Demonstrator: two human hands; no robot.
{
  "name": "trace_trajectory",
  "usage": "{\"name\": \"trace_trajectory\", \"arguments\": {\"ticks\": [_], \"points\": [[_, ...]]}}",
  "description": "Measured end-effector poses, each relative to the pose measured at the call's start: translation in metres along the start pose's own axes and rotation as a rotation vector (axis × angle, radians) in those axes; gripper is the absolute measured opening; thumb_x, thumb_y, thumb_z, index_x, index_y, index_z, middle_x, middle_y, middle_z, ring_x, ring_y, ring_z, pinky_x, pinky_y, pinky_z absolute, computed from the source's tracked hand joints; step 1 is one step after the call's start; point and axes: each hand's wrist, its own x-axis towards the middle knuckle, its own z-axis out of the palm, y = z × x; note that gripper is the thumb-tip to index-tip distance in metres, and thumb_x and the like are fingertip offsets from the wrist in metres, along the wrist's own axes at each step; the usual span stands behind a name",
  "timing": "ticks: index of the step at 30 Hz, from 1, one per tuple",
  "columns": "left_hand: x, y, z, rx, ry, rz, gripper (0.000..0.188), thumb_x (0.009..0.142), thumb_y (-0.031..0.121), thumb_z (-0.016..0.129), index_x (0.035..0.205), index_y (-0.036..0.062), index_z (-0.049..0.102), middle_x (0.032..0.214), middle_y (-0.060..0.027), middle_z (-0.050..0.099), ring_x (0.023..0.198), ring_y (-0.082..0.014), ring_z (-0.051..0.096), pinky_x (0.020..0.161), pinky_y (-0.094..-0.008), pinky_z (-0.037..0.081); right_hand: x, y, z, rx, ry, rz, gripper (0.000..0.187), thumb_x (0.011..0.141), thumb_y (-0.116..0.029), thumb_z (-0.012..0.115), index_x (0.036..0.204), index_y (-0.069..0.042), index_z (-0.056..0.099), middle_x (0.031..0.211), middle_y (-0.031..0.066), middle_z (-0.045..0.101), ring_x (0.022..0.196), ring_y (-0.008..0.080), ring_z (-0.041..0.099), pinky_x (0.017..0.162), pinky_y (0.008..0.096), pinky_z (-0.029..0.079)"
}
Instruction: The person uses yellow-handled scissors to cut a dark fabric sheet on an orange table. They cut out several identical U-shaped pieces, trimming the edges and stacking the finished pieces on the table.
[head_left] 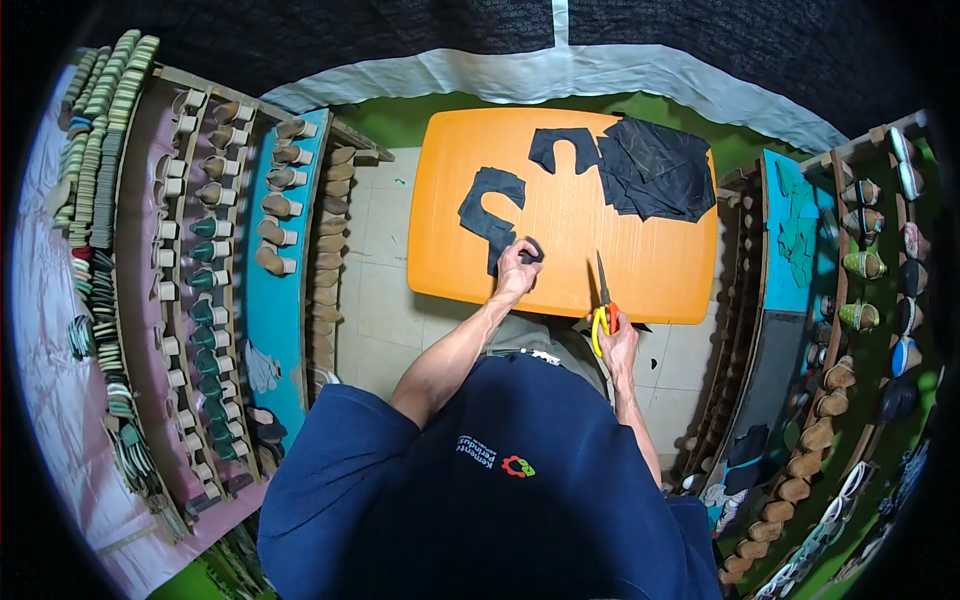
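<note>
My left hand (514, 272) is closed, its fingers pinching a black cut-out piece (533, 249) over the near edge of the orange table (560, 290). In my right hand (620, 346) is a pair of scissors (603, 285) with yellow and red handles, its blades pointing away from me and slightly apart. Beyond my left hand lies an overlapping group of black curved pieces (478, 212). Another U-shaped black piece (562, 150) rests farther back, beside a stack of black sheets (655, 170) at the table's far right.
Wooden racks with shoe lasts (283, 178) and shoes stand on the left, with striped soles (110, 90) piled at the far side. More racks with sandals (862, 264) line the right. A small dark scrap (654, 364) lies on the tiled floor (378, 320).
</note>
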Motion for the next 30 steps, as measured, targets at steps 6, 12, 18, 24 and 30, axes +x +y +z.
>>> {"name": "trace_trajectory", "arguments": {"ticks": [6, 12, 18, 24, 30], "points": [[-0.002, 0.028, -0.018, -0.402, -0.246, -0.428, 0.025, 0.074, 0.004, 0.080, 0.098, 0.0052, 0.074, 0.088, -0.0017, 0.069, 0.081, -0.0115, 0.063, 0.073, -0.0259, 0.051, -0.008, -0.004, 0.005, 0.214, -0.178, 0.189, 0.047, 0.078, -0.044, 0.085, 0.086, -0.003, 0.064, 0.068, -0.0031, 0.053, 0.061, 0.0096, 0.044, 0.057, 0.0272, 0.041], [-0.009, 0.059, -0.029, -0.393, -0.350, -0.263, 0.032, 0.079, 0.005, 0.080, 0.110, 0.0023, 0.073, 0.095, -0.0056, 0.072, 0.084, -0.0121, 0.067, 0.076, -0.0250, 0.053, -0.018, -0.009, 0.002, 0.446, -0.396, 0.241, 0.042, 0.084, -0.043, 0.080, 0.093, -0.005, 0.063, 0.073, -0.0048, 0.050, 0.062, 0.0075, 0.042, 0.057, 0.0264, 0.039], [0.005, 0.103, -0.045, -0.466, -0.479, -0.265, 0.036, 0.079, 0.009, 0.081, 0.112, 0.0001, 0.072, 0.093, -0.0058, 0.074, 0.082, -0.0098, 0.068, 0.071, -0.0251, 0.055, -0.024, -0.039, -0.026, 0.190, -0.661, 0.028, 0.059, 0.100, -0.054, 0.052, 0.116, 0.002, 0.063, 0.078, 0.0046, 0.054, 0.064, 0.0154, 0.056, 0.063, 0.0325, 0.051], [0.011, 0.147, -0.053, -0.368, -0.663, -0.285, 0.049, 0.076, 0.001, 0.081, 0.123, -0.0001, 0.067, 0.101, -0.0093, 0.074, 0.089, -0.0102, 0.069, 0.080, -0.0207, 0.053, -0.027, -0.037, -0.021, 0.343, -0.619, -0.071, 0.051, 0.103, -0.048, 0.049, 0.102, 0.001, 0.059, 0.072, 0.0045, 0.054, 0.058, 0.0148, 0.057, 0.057, 0.0302, 0.052], [0.013, 0.153, -0.044, -0.346, -0.779, -0.189, 0.058, 0.076, -0.002, 0.080, 0.131, 0.0023, 0.063, 0.104, -0.0056, 0.073, 0.090, -0.0103, 0.069, 0.086, -0.0229, 0.055, -0.029, -0.045, -0.027, 0.433, -0.601, -0.090, 0.053, 0.101, -0.049, 0.052, 0.088, 0.002, 0.056, 0.070, 0.0065, 0.056, 0.054, 0.0149, 0.058, 0.053, 0.0314, 0.051]]}}
